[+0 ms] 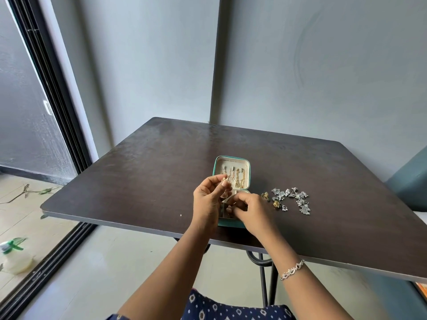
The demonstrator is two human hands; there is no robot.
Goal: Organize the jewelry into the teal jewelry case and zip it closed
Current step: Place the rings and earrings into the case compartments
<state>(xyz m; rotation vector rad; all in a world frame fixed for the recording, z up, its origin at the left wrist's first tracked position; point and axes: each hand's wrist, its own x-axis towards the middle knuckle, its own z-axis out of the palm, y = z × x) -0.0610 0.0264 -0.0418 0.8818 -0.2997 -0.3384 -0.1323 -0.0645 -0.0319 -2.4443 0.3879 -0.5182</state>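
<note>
Both hands work over the open teal jewelry case [231, 224], which sits on the dark table [150, 176] near its front edge. The left hand [208, 202] is raised just in front of the lid, thumb and fingertips pinching a gold earring [224, 193] that dangles below them, a bell-shaped drop with a pale beaded fringe. The right hand [253, 212] lies over the case's lower half with its fingers curled down into the tray. I cannot tell whether they grip anything there, since the fingertips hide what is beneath them.

The case's lid stands tilted back, showing a cream lining, and gold chains [239, 179] hang side by side from the tabs inside it. Most of the base is covered by the two hands; only its teal front wall and a strip of the tray show.

Just to the right of the case, loose on the table, lie two small gold pieces [265, 196] and, beyond them, a cluster of silver jewelry [290, 196] — leaf-like shapes and tiny beads, tangled close together.

A silver bracelet [292, 270] circles the right wrist. On the floor at the far left stands a pale bottle [17, 259] with a green top, beside a dark sliding-door frame.
</note>
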